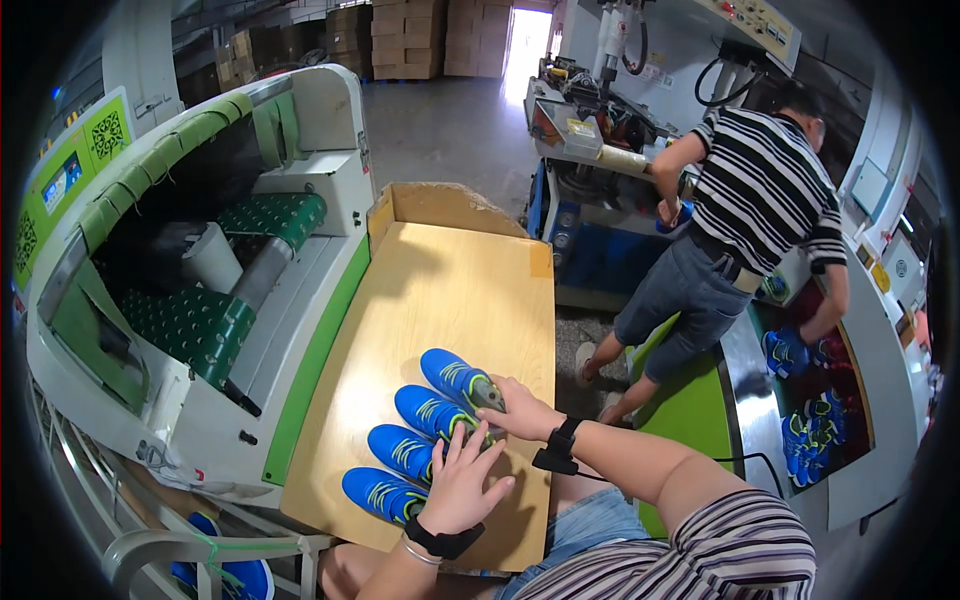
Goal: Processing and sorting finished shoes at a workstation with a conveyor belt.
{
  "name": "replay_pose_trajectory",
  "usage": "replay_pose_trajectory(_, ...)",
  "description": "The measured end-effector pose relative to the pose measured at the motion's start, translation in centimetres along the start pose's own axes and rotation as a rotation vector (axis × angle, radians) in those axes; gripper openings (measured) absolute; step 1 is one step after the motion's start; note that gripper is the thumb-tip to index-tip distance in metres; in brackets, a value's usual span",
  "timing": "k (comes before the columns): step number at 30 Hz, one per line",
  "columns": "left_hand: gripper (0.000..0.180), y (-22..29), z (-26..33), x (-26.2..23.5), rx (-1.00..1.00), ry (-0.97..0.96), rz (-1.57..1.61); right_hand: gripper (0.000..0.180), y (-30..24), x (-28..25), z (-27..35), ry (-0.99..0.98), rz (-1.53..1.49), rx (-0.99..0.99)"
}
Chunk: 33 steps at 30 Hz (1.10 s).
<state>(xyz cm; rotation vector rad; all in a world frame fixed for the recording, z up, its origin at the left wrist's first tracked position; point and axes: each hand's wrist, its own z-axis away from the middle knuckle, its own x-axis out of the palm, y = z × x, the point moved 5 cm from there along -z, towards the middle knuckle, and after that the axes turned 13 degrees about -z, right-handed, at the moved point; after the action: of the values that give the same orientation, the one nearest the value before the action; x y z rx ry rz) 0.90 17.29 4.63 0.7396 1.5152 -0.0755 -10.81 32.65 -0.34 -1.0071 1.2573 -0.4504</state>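
Note:
Several blue sneakers with yellow-green laces lie in a slanting row on a wooden tabletop, toes pointing left. My right hand [520,410] closes around the heel of the farthest sneaker [447,370], where a grey shoe last or insert shows in the opening. Spread fingers of my left hand [462,488] reach over the heels of the nearer ones, touching around the second sneaker [425,410]. Below that hand's reach lie the third sneaker [397,450] and the nearest sneaker [380,493]; their heels are partly hidden by it.
Left of the wooden table [470,280] stands a machine with a green conveyor belt [190,330]. A cardboard edge [450,207] rises at the table's far end. To the right, a co-worker [765,190] bends over another station with more blue sneakers [810,440].

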Motion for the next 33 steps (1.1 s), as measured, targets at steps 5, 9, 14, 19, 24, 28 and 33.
replay_pose_trajectory(5,0.058,-0.4,-0.1,-0.6,0.019,-0.008,0.124,0.069,-0.1,-0.1,0.2,0.059,-0.026,-0.029)
replay_pose_trajectory(9,0.058,-0.5,0.0,-0.6,0.028,-0.006,0.127,0.069,-0.1,-0.3,0.4,0.064,-0.033,0.021)
replay_pose_trajectory(14,0.059,-0.7,0.1,-0.4,0.032,-0.001,0.133,0.071,-0.1,-0.2,0.1,0.035,-0.038,0.020)
replay_pose_trajectory(19,0.056,-0.8,0.1,-0.8,0.025,-0.019,0.189,0.071,0.0,-0.2,0.1,0.042,-0.052,0.003)
replay_pose_trajectory(24,0.043,-2.4,0.2,-3.6,-0.016,0.045,0.794,0.073,0.0,-0.3,0.2,0.038,-0.057,0.017)
replay_pose_trajectory(28,0.036,-6.3,0.8,-5.1,-0.223,0.210,1.142,0.073,0.9,-0.3,-0.5,-0.051,-0.023,0.049)
replay_pose_trajectory(33,0.032,-12.7,1.8,-4.6,-0.405,0.450,1.476,0.078,-0.2,-3.4,-7.9,-0.155,-0.049,0.132)
